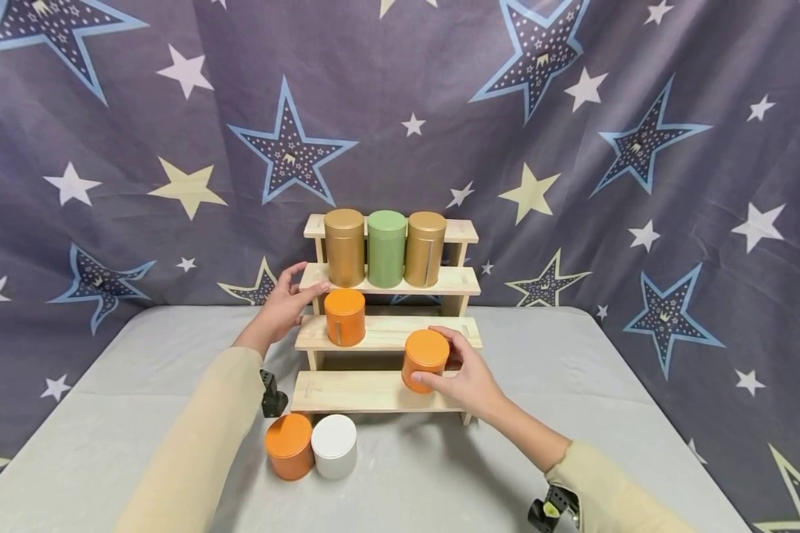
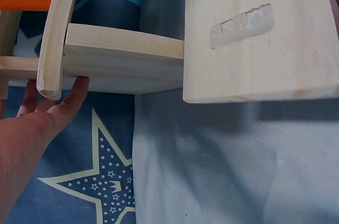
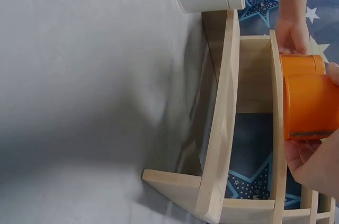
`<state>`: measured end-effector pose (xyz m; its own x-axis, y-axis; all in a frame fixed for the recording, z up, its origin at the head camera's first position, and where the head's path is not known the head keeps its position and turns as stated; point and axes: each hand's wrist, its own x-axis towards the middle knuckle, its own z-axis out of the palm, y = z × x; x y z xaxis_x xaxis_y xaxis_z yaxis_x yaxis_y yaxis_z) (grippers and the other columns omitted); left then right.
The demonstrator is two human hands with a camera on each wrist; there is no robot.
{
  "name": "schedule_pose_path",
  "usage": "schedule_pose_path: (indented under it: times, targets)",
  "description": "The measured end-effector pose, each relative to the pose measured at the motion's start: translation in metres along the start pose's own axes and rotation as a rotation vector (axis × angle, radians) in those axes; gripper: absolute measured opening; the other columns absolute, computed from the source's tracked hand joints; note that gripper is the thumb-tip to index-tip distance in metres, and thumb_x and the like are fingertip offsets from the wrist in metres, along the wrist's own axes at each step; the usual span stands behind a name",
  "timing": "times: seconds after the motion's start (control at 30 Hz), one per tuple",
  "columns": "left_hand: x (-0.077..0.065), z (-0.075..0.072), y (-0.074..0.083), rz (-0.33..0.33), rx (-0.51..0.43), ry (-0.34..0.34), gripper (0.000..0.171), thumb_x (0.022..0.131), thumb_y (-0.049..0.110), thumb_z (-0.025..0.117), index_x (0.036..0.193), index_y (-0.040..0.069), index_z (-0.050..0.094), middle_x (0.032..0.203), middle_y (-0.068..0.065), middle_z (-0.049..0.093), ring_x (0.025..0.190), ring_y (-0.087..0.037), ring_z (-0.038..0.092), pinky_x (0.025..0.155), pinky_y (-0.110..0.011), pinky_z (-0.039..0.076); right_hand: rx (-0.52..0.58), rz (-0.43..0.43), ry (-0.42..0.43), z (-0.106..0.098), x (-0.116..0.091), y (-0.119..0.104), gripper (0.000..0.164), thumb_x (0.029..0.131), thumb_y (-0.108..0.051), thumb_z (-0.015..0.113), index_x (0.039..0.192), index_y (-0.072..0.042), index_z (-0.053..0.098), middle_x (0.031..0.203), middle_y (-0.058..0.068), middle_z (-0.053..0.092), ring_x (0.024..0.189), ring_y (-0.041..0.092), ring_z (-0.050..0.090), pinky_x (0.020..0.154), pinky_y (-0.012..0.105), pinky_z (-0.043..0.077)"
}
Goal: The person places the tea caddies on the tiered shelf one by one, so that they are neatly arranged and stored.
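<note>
My right hand (image 1: 467,374) grips an orange tin (image 1: 426,359) by its sides, thumb in front. The tin overlaps the front edge of the second step from the bottom of a wooden stepped rack (image 1: 353,392). At the rack's left end my left hand (image 1: 283,307) holds the second step from the top, thumb over the board and fingers behind; in the left wrist view its fingers (image 2: 77,94) reach the wood. Another orange tin (image 1: 345,318) stands on the second step from the bottom. Two gold tins (image 1: 344,248) flank a green tin (image 1: 387,248) one step higher.
On the grey cloth (image 1: 400,488), before the rack's left side, an orange tin (image 1: 290,448) and a white tin (image 1: 335,446) stand side by side. A star-patterned curtain (image 1: 413,74) hangs close behind the rack.
</note>
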<state>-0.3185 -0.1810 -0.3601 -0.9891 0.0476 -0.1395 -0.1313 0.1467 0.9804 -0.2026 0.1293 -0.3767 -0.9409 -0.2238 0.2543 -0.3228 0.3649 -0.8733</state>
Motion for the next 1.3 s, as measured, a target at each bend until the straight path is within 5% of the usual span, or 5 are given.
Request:
schedule_pose_path:
  times: [0.4, 1.3]
  targets:
    - [-0.027, 0.006, 0.021, -0.008, -0.017, -0.017, 0.082, 0.091, 0.029, 0.059, 0.150, 0.026, 0.003, 0.151, -0.022, 0.022, 0.140, -0.036, 0.025, 0.107, -0.064, 0.020, -0.014, 0.022, 0.034, -0.003, 0.017, 0.000, 0.072, 0.072, -0.018, 0.081, 0.135, -0.012, 0.045, 0.116, 0.010, 0.058, 0.091, 0.019, 0.057, 0.081, 0.030, 0.050]
    - [-0.026, 0.005, 0.020, -0.012, -0.026, -0.014, 0.081, 0.091, 0.030, 0.059, 0.150, 0.027, 0.005, 0.150, -0.021, 0.027, 0.139, -0.035, 0.028, 0.108, -0.064, 0.019, 0.014, 0.030, 0.129, 0.010, 0.059, 0.010, 0.071, 0.072, -0.023, 0.081, 0.132, -0.015, 0.045, 0.119, 0.008, 0.056, 0.100, 0.022, 0.055, 0.083, 0.034, 0.048]
